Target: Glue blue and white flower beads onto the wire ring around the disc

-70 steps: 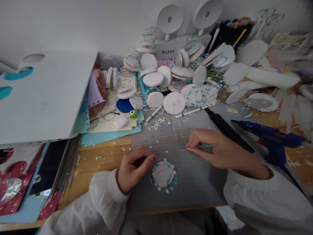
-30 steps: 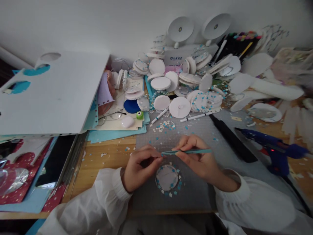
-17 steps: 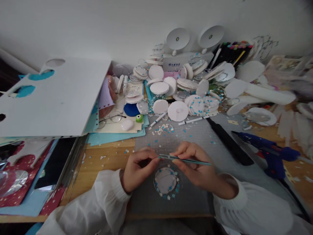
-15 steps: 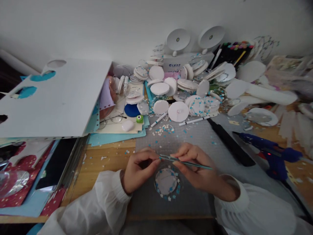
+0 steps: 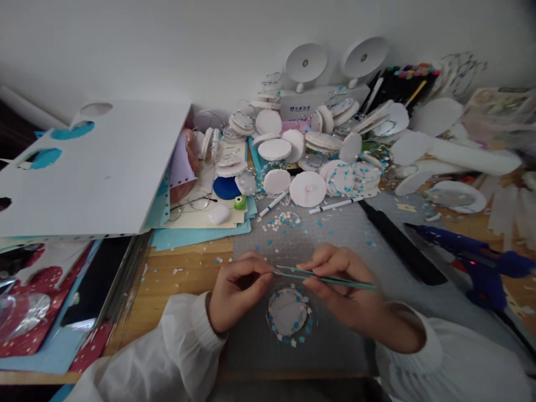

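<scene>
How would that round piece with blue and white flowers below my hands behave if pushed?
The round piece is probably light, since it looks small and thin. Its tiny rim flowers look delicate and might bend or come loose. Lying flat on the gray mat, it would likely slide rather than roll.

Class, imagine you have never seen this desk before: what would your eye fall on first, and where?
Probably the heap of white discs across the back of the desk, many trimmed with tiny blue shapes. Next might come the dark blue glue gun on the right, its small red light showing. In the front middle, the right hand holds thin green tweezers, their tips by the left hand.
</scene>
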Action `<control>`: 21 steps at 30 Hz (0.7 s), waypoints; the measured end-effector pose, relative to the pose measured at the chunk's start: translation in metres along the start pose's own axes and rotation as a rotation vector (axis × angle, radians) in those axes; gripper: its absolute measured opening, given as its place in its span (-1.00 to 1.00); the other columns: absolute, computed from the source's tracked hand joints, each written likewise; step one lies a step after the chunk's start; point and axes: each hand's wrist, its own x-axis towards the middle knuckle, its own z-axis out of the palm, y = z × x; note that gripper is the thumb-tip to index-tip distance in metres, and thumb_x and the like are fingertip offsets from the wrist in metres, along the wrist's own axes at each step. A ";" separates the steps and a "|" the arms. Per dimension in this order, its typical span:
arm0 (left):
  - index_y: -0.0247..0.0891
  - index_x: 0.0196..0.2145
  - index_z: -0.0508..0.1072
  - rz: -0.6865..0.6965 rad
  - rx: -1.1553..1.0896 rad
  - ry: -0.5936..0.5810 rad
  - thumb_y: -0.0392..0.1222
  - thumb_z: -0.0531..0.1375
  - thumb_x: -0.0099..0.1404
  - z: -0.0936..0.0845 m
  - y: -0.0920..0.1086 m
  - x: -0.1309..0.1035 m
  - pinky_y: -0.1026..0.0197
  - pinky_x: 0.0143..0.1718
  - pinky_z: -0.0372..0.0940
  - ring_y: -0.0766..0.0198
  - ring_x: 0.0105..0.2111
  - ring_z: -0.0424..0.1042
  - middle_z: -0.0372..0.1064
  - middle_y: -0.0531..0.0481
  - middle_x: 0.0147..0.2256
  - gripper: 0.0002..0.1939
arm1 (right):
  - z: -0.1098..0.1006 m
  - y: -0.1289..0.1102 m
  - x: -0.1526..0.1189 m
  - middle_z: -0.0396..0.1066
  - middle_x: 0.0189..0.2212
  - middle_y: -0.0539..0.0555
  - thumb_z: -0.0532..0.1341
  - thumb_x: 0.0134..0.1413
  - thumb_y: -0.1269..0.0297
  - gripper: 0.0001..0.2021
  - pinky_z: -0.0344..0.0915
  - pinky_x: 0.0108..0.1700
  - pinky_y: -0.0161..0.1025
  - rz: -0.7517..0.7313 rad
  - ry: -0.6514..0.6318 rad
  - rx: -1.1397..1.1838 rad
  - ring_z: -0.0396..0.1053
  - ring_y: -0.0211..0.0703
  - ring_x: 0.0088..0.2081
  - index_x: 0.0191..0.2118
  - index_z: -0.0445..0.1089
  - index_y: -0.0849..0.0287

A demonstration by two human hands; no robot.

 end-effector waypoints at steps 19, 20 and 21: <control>-0.41 -0.42 0.55 -0.018 0.012 -0.073 -0.29 0.20 0.22 -0.001 0.004 -0.002 0.28 -0.49 0.21 0.29 -0.49 0.34 0.37 -0.10 -0.52 -0.85 | -0.001 -0.002 0.006 0.33 -0.47 -0.04 0.29 -0.01 0.37 -0.88 0.38 -0.38 -0.37 0.311 0.033 0.208 0.42 -0.32 -0.40 -0.43 0.31 0.12; -0.41 -0.42 0.55 -0.017 0.009 -0.069 -0.30 0.20 0.22 -0.001 0.004 -0.002 0.28 -0.48 0.21 0.30 -0.49 0.34 0.36 -0.09 -0.52 -0.85 | -0.001 -0.002 0.007 0.33 -0.47 -0.04 0.29 -0.01 0.36 -0.87 0.38 -0.38 -0.37 0.323 0.032 0.211 0.42 -0.32 -0.40 -0.44 0.30 0.12; -0.40 -0.42 0.55 -0.015 0.007 -0.065 -0.30 0.20 0.21 -0.001 0.004 -0.002 0.29 -0.48 0.21 0.30 -0.49 0.34 0.36 -0.09 -0.52 -0.86 | -0.002 -0.002 0.007 0.32 -0.47 -0.04 0.29 -0.02 0.36 -0.87 0.38 -0.38 -0.37 0.334 0.031 0.215 0.43 -0.32 -0.40 -0.43 0.30 0.12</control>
